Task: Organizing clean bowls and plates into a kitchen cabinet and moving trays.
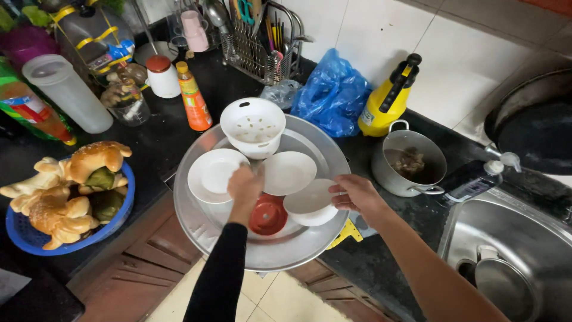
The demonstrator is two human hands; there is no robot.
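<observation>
A big round metal tray (pixel 205 229) lies on the dark counter and juts over its front edge. On it are a white colander bowl (pixel 254 126), a white plate (pixel 210 172) at the left, a white plate (pixel 289 172) in the middle, a white bowl (pixel 311 203) at the right and a small red dish (pixel 269 215). My left hand (pixel 245 189), in a black sleeve, rests among the plates, touching the left plate and the red dish. The fingers of my right hand (pixel 357 194) hold the white bowl's right rim.
A blue basket (pixel 24 235) of pastries sits at the left. Behind the tray are an orange bottle (pixel 193 98), jars, a utensil rack (pixel 255 45), a blue bag (pixel 332 94) and a yellow spray bottle (pixel 388 98). At the right are a metal pot (pixel 410 164) and the sink (pixel 512 250).
</observation>
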